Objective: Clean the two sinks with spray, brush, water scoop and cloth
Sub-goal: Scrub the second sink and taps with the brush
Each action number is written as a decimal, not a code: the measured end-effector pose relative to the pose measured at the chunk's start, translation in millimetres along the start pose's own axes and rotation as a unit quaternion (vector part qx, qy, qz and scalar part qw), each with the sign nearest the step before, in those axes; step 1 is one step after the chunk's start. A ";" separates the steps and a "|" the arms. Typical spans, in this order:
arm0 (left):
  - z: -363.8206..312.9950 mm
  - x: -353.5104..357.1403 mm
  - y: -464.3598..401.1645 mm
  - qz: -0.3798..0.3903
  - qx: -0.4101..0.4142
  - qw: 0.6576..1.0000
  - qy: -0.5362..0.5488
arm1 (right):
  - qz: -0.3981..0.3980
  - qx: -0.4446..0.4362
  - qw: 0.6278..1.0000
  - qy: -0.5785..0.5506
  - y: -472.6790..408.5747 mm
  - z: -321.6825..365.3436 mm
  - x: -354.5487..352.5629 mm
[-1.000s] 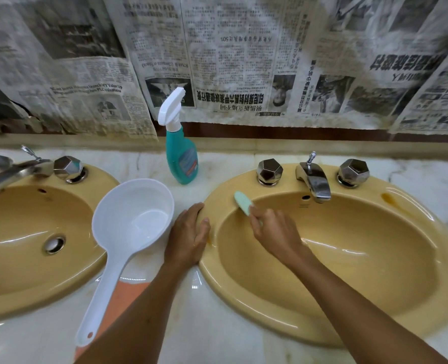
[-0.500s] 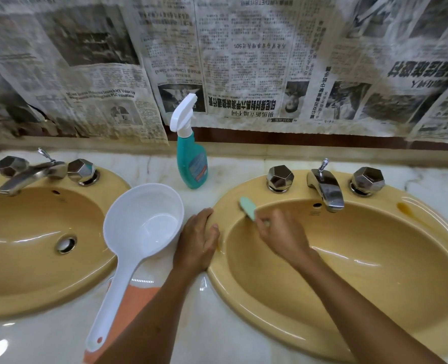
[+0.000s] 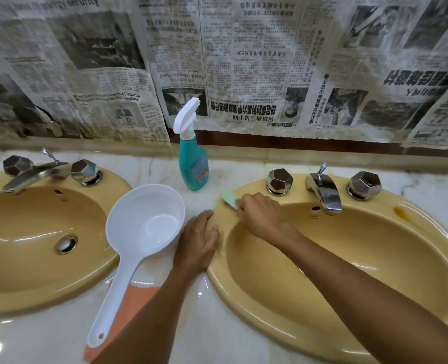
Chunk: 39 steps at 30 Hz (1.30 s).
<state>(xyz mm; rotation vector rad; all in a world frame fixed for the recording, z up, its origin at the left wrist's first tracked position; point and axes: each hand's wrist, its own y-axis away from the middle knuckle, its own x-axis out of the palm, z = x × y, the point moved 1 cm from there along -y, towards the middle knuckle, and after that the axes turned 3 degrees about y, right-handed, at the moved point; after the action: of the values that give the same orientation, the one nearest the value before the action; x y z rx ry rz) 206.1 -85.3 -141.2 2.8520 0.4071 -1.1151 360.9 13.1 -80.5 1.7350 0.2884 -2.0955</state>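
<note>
1. An orange cloth (image 3: 128, 306) is lying flat on the marble counter (image 3: 212, 334), nearest of all, partly hidden under the left forearm and under the handle of the scoop (image 3: 141, 232).
2. The white scoop is sitting just left of the left hand (image 3: 198, 241), bowl up, its rim touching or nearly touching that hand; whether it is holding water I cannot tell.
3. The left hand is resting palm down, fingers relaxed and spread, on the near-left rim of the right sink (image 3: 375, 334), holding nothing.
4. The right hand (image 3: 261, 216) is curling round a pale green brush (image 3: 229, 198), whose end is sticking out past the knuckles onto that sink's back-left rim; the bristles are hidden.
5. The right sink is glossy yellow, with a brown stain (image 3: 401, 212) on its rim well right of the right hand.
6. The left sink (image 3: 33, 292), same yellow, is lying beyond the scoop.
7. A teal spray bottle (image 3: 193, 164) is standing upright behind both hands.
8. A faucet (image 3: 322, 191) is sitting just past the right hand.
9. Newspaper (image 3: 243, 61) is covering the wall.
</note>
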 end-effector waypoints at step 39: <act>-18.7 4.4 4.2 0.003 -0.078 0.997 -0.022 | -0.005 0.051 0.996 -0.067 30.5 -17.6 4.3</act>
<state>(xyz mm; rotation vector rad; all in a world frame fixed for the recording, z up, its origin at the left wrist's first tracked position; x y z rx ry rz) 222.6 -85.6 -130.6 2.6874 0.4617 -1.0929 389.1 -8.0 -85.4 1.6409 0.1534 -2.2586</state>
